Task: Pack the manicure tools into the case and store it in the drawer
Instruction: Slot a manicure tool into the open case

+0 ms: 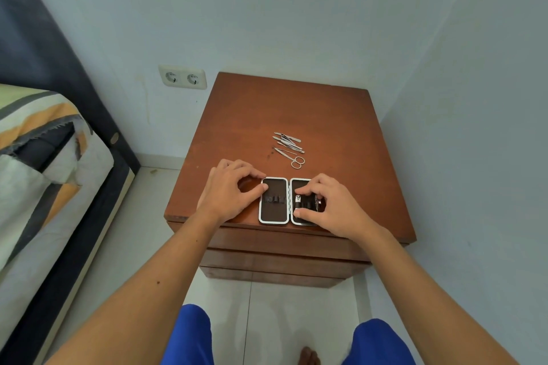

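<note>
Case: the case [288, 201] lies wide open and flat at the front edge of the nightstand [237, 115], hinge running away from the person, two halves side by side.
Left hand: the left hand [229, 190] presses fingertips on the left half's outer rim, pinning it down, gripping nothing.
Right hand: the right hand [329, 204] sits over the right half, fingers curled on something small and metal in the elastic loops; whether it pinches that piece or just presses it home, I cannot tell.
Loose tools: the pile of tools [289, 144] lies beyond the case, toward the wall, with the scissors [293, 158] nearest, long axis slanting, loops toward the case.
Key relation: the pile sits just past the case's far edge, roughly on the hinge line, slightly right, so the right hand looks nearer.
Drawer: the drawer [281, 241] fronts are shut below the case.
Progress: early, most tools are still out.
</note>
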Tool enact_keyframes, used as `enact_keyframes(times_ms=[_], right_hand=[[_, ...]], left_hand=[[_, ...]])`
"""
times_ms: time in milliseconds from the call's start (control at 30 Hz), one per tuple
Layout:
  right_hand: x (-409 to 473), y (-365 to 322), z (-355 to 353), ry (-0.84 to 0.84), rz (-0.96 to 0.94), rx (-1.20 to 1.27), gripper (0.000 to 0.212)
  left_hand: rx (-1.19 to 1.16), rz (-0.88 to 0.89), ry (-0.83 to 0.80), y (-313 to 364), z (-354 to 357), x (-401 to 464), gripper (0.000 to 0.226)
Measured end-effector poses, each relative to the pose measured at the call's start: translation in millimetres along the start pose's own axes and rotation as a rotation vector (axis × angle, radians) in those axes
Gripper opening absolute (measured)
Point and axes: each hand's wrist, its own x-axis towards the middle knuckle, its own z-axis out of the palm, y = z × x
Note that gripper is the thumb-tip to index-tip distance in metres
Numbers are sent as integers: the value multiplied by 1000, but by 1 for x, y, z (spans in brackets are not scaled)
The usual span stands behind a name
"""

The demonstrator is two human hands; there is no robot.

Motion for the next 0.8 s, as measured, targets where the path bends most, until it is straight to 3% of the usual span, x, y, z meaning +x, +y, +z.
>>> enact_keyframes(times_ms=[200,467,800], right_hand=[[2,2,-1,39,6,30,45],[89,-1,-12,316,152,109,13],[160,3,2,237,199,-73,13]], left_hand=[[-9,-2,3,0,1,0,25],[-34,-1,22,1,2,0,23],[-17,13,25,-1,4,2,24]])
